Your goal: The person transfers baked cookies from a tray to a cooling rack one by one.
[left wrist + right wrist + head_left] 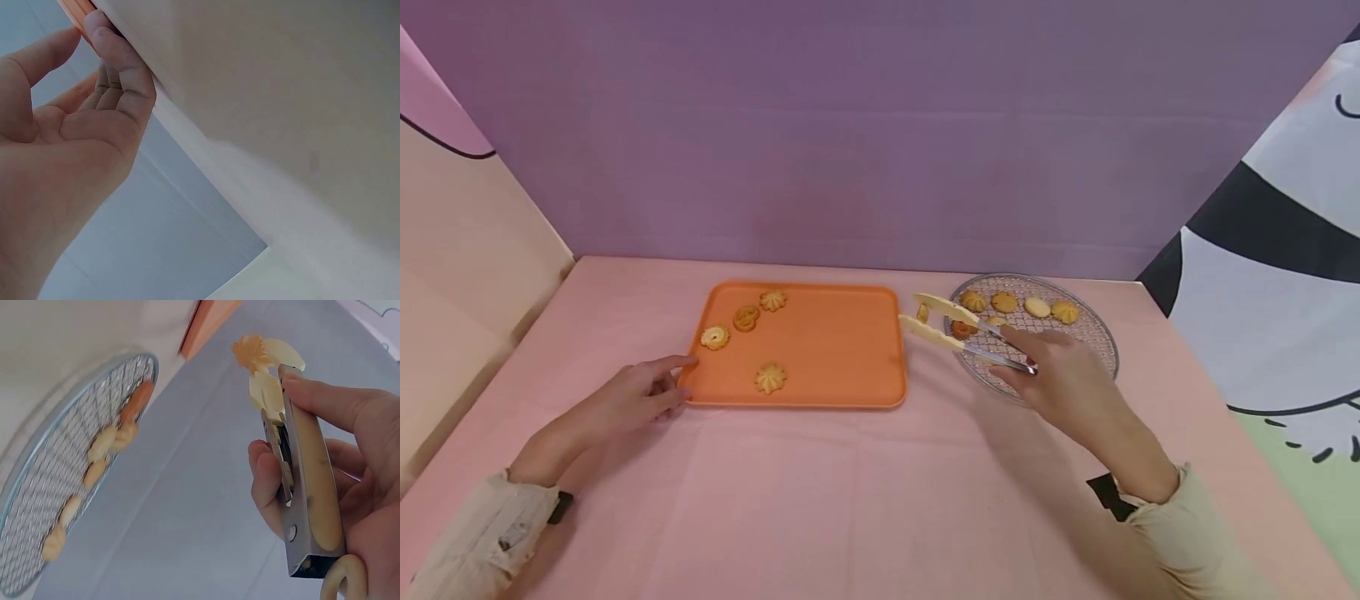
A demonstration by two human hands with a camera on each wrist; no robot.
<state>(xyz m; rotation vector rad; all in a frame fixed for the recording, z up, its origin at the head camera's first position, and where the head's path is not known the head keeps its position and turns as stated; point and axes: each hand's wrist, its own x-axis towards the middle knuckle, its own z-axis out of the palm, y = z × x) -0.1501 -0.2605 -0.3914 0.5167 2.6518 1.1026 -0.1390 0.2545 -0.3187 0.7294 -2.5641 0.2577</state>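
Observation:
My left hand (632, 396) is at the near left edge of an orange tray (842, 350), thumb and fingertips on its rim. In the left wrist view the tray's rim (80, 19) passes between thumb and finger. My right hand (1067, 383) grips metal tongs (1000, 360) with cream-coloured tips. Between those tips is a ridged, flower-like cookie (251, 353), raised between the tray and a round wire rack (1086, 354). On the tray lie a ring-shaped cookie (715, 337), a pretzel-shaped cookie (747, 317) and two star-shaped cookies (771, 377).
Several cookies sit on the wire rack, among them a pale oval cookie (1037, 307) and a reddish-brown cookie (136, 402). A pink cloth (850, 500) covers the table. Behind rises a purple wall (865, 167); patterned panels (1285, 317) flank the sides.

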